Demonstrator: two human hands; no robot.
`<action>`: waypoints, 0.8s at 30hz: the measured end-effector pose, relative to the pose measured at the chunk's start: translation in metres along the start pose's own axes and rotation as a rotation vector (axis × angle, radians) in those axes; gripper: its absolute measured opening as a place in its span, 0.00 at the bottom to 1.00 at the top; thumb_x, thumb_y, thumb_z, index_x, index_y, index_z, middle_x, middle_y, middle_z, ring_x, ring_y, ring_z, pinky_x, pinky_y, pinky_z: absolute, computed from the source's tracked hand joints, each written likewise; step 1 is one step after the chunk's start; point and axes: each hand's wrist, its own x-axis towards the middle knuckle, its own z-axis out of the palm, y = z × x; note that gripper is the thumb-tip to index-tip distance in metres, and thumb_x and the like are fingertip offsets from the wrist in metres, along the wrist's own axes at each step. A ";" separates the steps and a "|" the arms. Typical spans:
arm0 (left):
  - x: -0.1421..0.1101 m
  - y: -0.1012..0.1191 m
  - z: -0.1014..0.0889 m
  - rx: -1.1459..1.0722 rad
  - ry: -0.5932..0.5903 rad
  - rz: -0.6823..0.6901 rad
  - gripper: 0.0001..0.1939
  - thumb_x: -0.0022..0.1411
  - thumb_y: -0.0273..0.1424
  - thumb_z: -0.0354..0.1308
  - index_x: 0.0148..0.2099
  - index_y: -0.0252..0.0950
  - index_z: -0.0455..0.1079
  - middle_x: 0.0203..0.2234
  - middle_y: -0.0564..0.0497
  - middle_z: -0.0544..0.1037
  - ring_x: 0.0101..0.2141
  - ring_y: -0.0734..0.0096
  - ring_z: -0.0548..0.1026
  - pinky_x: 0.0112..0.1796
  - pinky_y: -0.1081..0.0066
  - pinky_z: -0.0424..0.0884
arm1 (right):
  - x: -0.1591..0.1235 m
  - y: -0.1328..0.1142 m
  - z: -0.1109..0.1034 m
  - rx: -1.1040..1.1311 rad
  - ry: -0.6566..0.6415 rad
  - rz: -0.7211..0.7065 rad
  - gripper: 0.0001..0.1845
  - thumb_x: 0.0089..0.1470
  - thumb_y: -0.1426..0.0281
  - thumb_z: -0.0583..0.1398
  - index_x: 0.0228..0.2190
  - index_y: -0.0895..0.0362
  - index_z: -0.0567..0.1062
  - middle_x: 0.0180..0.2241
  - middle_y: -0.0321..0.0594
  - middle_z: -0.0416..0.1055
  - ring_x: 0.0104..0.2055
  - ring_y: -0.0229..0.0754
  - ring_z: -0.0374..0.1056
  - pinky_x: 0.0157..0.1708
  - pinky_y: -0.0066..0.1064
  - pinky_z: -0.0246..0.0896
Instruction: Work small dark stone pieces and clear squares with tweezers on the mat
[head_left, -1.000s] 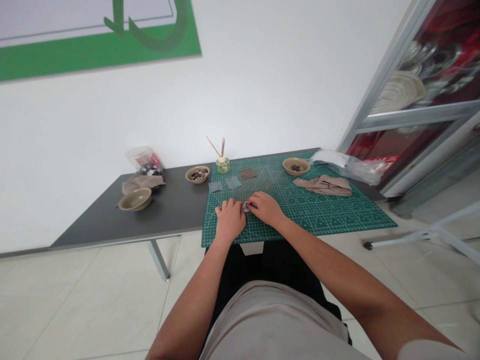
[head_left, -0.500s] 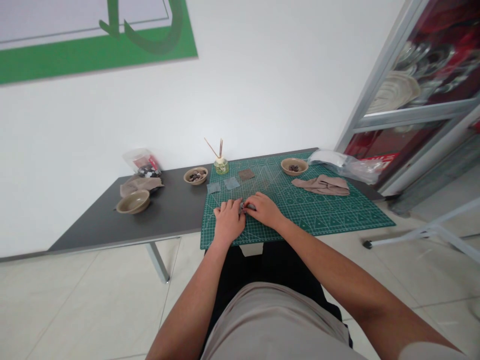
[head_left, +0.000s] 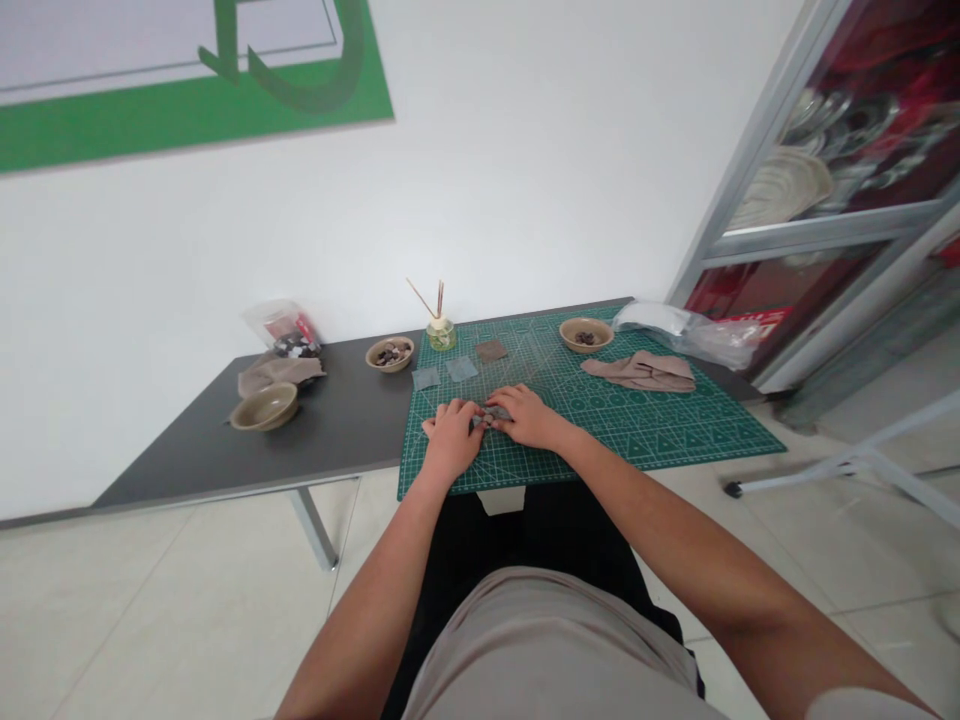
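Hands (head_left: 452,438) (head_left: 527,416) nearly meet, bent fingers around small grey cloth (head_left: 496,411).

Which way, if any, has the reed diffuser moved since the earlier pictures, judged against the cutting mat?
No: the reed diffuser stands at the same back left corner of the green cutting mat.

Gray piece (head_left: 490,416) between both hands (head_left: 452,440) (head_left: 529,418)

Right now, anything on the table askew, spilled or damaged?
The green mat juts past the front edge of the dark table, rather than lying fully on it. No spill shows; the small piece between the left hand and right hand is too tiny to check for damage.
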 end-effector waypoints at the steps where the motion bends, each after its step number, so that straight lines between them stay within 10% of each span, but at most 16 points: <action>1: 0.000 0.000 -0.001 -0.008 -0.001 0.002 0.06 0.64 0.33 0.53 0.42 0.42 0.70 0.44 0.48 0.74 0.46 0.57 0.66 0.43 0.58 0.58 | 0.000 -0.001 -0.003 -0.007 -0.023 0.030 0.17 0.56 0.65 0.62 0.47 0.56 0.73 0.51 0.48 0.69 0.52 0.51 0.62 0.51 0.44 0.56; 12: 0.010 0.000 -0.009 -0.059 -0.108 0.063 0.09 0.62 0.32 0.55 0.44 0.43 0.73 0.45 0.47 0.75 0.47 0.56 0.66 0.43 0.59 0.59 | 0.017 -0.006 -0.026 -0.007 -0.214 0.233 0.22 0.49 0.56 0.66 0.42 0.55 0.72 0.49 0.49 0.68 0.53 0.58 0.62 0.49 0.48 0.57; 20: 0.019 -0.013 0.000 -0.398 0.091 -0.001 0.10 0.59 0.32 0.58 0.43 0.39 0.71 0.35 0.51 0.77 0.35 0.68 0.73 0.39 0.68 0.67 | 0.017 0.002 -0.018 0.092 -0.101 0.381 0.30 0.40 0.54 0.70 0.42 0.56 0.72 0.43 0.48 0.73 0.46 0.56 0.68 0.44 0.45 0.58; 24: 0.023 -0.015 0.000 -0.579 0.175 -0.121 0.10 0.56 0.34 0.60 0.41 0.37 0.73 0.30 0.52 0.78 0.30 0.70 0.74 0.35 0.71 0.68 | 0.014 0.003 -0.021 0.153 -0.037 0.340 0.15 0.44 0.60 0.69 0.32 0.56 0.76 0.36 0.42 0.75 0.38 0.46 0.70 0.38 0.35 0.58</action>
